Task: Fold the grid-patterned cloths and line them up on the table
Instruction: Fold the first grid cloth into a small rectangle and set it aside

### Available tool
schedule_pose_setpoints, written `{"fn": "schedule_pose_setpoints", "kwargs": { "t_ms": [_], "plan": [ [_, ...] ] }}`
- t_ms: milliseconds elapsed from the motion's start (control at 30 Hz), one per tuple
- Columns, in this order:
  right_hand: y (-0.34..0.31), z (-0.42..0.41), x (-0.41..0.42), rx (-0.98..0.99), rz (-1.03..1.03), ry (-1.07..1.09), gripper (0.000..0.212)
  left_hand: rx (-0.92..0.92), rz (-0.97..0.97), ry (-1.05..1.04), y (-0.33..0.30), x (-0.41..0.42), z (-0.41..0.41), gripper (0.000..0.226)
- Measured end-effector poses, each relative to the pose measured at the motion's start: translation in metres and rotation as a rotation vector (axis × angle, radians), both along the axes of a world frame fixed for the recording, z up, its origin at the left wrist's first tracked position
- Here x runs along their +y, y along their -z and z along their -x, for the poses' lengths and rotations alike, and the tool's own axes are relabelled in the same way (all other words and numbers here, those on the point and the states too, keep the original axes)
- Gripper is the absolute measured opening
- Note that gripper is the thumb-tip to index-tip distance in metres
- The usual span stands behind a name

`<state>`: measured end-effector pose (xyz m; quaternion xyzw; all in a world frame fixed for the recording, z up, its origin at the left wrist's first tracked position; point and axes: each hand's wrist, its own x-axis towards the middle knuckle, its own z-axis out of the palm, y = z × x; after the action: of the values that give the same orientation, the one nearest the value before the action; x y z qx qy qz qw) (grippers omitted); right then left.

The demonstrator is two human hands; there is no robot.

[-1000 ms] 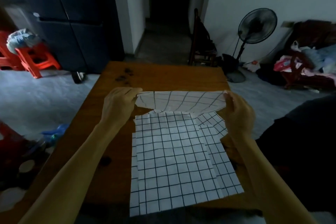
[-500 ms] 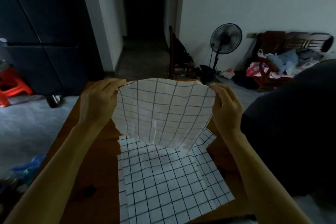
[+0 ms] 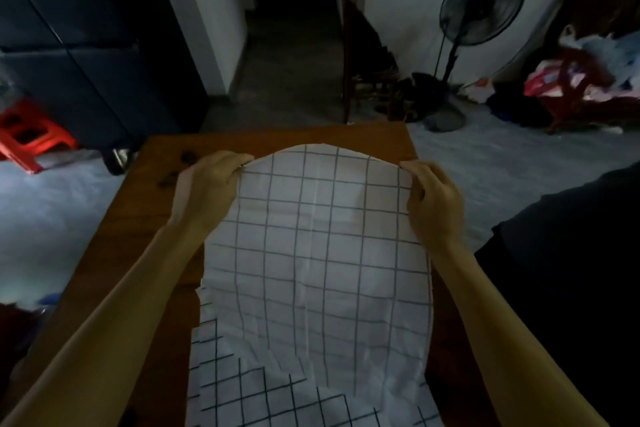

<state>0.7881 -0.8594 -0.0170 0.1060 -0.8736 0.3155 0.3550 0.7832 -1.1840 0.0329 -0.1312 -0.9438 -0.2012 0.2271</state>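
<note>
A white grid-patterned cloth (image 3: 322, 253) hangs spread out above the wooden table (image 3: 138, 218), held up by its two top corners. My left hand (image 3: 204, 191) pinches the top left corner and my right hand (image 3: 433, 204) pinches the top right corner. The cloth bulges toward me and its lower edge drapes over more grid-patterned cloths (image 3: 242, 395) lying flat near the table's front edge. The held cloth hides most of that pile.
A standing fan (image 3: 481, 7) and a dark wooden chair (image 3: 363, 55) stand beyond the table's far edge. Red stools (image 3: 27, 135) sit on the floor at the left, a heap of clothes (image 3: 588, 80) at the right. A dark-clothed person (image 3: 568, 288) is close at my right.
Both hands lifted the top cloth off the pile by its far corners, raised it, and now hold it lower and closer, spread wide and draping over the pile.
</note>
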Motion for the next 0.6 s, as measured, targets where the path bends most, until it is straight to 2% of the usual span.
{"fn": "schedule_pose_setpoints", "kwargs": {
  "t_ms": [300,467,600],
  "plan": [
    [0.093,0.053,0.010,-0.263,-0.062,-0.058,0.035,-0.231,0.037,-0.045,0.114,0.006,0.048,0.022],
    [0.127,0.026,0.001,-0.364,-0.060,-0.059,0.022,-0.340,0.017,-0.081,0.153,-0.008,0.037,0.021],
    [0.141,-0.018,-0.010,-0.406,-0.070,-0.078,0.025,-0.394,0.034,-0.072,0.163,-0.016,0.016,0.018]
  ]
}}
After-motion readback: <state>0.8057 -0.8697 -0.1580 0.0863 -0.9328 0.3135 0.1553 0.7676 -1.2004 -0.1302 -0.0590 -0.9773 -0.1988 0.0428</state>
